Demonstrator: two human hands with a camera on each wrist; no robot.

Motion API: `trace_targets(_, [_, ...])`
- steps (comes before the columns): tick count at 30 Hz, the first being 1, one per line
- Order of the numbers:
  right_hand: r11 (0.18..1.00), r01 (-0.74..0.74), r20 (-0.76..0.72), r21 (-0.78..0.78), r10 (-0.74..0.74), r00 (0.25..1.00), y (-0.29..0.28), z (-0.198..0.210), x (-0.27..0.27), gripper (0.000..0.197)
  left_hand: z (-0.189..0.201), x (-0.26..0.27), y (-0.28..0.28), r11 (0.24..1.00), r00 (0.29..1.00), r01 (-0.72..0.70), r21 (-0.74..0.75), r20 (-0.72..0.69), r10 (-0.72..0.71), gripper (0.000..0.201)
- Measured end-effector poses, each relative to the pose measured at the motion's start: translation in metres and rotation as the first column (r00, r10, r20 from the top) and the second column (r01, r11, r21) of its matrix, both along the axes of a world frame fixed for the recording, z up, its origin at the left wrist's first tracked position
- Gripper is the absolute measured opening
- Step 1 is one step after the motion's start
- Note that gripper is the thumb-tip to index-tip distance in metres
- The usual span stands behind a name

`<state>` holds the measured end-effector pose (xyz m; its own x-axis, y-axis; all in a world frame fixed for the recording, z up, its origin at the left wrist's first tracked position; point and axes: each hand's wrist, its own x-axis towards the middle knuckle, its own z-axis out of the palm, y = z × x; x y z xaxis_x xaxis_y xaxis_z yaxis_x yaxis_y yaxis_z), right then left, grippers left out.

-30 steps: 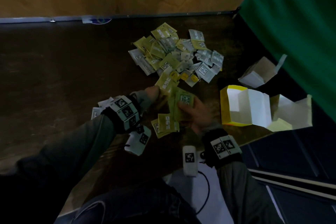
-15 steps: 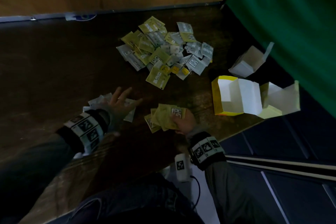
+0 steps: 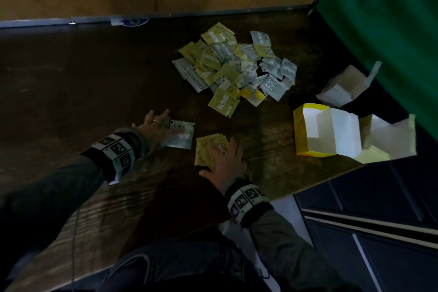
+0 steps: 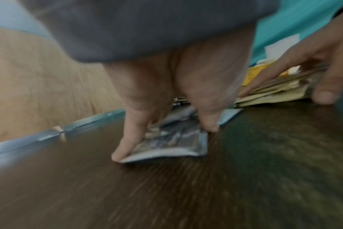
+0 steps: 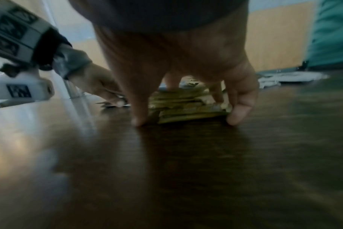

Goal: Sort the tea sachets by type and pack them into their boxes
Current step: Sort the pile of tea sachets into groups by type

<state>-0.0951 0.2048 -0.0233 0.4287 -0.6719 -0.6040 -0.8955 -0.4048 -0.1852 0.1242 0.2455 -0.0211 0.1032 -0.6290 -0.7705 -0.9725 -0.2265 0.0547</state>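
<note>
Moved: left hand [image 3: 158,129] slid right, onto the grey stack [image 3: 181,134]; right hand [image 3: 226,162] laid flat on the yellow stack [image 3: 208,152], which half a second back was pinched and lifted.
Left hand: fingers [image 4: 127,139] long and spread, pressing down on the grey stack, not curled round it.
Right hand: fingers [image 5: 239,105] spread over the yellow stack, tips touching the table [image 3: 83,92] at both sides; resting on top, not gripping.
Where: both stacks flat on the table, side by side near the front edge; big mixed pile [image 3: 234,66] farther back; yellow box [image 3: 299,130] and white box [image 3: 341,87] open at the right.
How far: likely early, most of the pile not sorted yet.
Feel: probably very light, thin, bendy, a bit slick; stacks likely to slide apart or fan out.
Best hold: squeeze a whole stack by two facing edges, thumb on one side and fingers on the other, edges lined up first.
Careful: strings and tags [image 3: 246,93] in the pile may snag.
</note>
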Motion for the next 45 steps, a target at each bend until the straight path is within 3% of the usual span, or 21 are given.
trace_targets(6, [0.995, 0.098, -0.020, 0.007, -0.098, 0.995, 0.013, -0.002, 0.027, 0.072, -0.015, 0.021, -0.012, 0.965, 0.981, -0.193, -0.178, -0.045, 0.188, 0.091])
trace_targets(10, [0.997, 0.007, -0.017, 0.074, -0.006, 1.000, 0.025, 0.002, 0.050, 0.085, -0.004, 0.029, -0.031, 0.889, 0.929, -0.369, -0.269, -0.091, 0.358, 0.082])
trace_targets(13, [0.994, -0.066, -0.011, 0.083, 0.067, 0.998, 0.029, 0.005, 0.062, 0.092, 0.007, 0.028, -0.045, 0.856, 0.888, -0.458, -0.240, -0.080, 0.453, 0.077])
trace_targets(15, [0.995, -0.060, 0.090, 0.077, 0.053, 0.995, 0.026, 0.006, 0.063, 0.103, 0.015, 0.026, -0.054, 0.860, 0.874, -0.481, -0.172, -0.014, 0.486, 0.089])
trace_targets(18, [0.962, 0.173, 0.290, 0.214, -0.231, 0.929, 0.008, 0.006, 0.042, 0.116, 0.023, 0.022, -0.069, 0.934, 0.936, -0.327, -0.142, 0.087, 0.341, 0.113])
trace_targets(20, [0.902, 0.344, 0.264, 0.260, -0.409, 0.874, -0.009, 0.001, 0.014, 0.107, 0.029, 0.008, -0.081, 0.948, 0.969, -0.227, -0.225, 0.049, 0.243, 0.102])
trace_targets(21, [0.900, 0.393, 0.221, 0.186, -0.428, 0.876, -0.016, -0.001, -0.003, 0.100, 0.031, -0.001, -0.089, 0.939, 0.978, -0.193, -0.284, 0.017, 0.207, 0.093])
trace_targets(23, [0.926, 0.375, 0.109, -0.040, -0.369, 0.923, -0.025, -0.005, -0.037, 0.084, 0.033, -0.018, -0.107, 0.912, 0.989, -0.147, -0.383, -0.055, 0.137, 0.081])
trace_targets(25, [0.954, 0.244, 0.004, -0.174, -0.247, 0.969, -0.021, -0.006, -0.066, 0.076, 0.030, -0.032, -0.124, 0.891, 0.988, -0.136, -0.433, -0.123, 0.090, 0.083])
trace_targets(30, [0.989, 0.068, -0.096, -0.131, -0.081, 0.992, -0.007, -0.019, -0.092, 0.083, 0.018, -0.041, -0.162, 0.906, 0.978, -0.178, -0.385, -0.168, 0.121, 0.121])
trace_targets(33, [0.990, 0.074, -0.092, -0.124, -0.086, 0.992, -0.009, -0.021, -0.090, 0.094, 0.013, -0.044, -0.179, 0.910, 0.971, -0.220, -0.351, -0.168, 0.170, 0.134])
trace_targets(37, [0.984, 0.116, -0.125, -0.138, -0.133, 0.983, -0.010, -0.021, -0.091, 0.083, 0.009, -0.058, -0.188, 0.918, 0.975, -0.220, -0.329, -0.107, 0.196, 0.132])
trace_targets(41, [0.981, 0.096, -0.062, -0.167, -0.107, 0.992, -0.008, -0.025, -0.092, 0.077, 0.009, -0.065, -0.192, 0.921, 0.980, -0.200, -0.334, -0.050, 0.195, 0.105])
trace_targets(45, [0.981, 0.108, -0.108, -0.159, -0.126, 0.986, -0.010, -0.033, -0.093, 0.070, 0.009, -0.060, -0.198, 0.940, 0.982, -0.185, -0.285, -0.088, 0.167, 0.120])
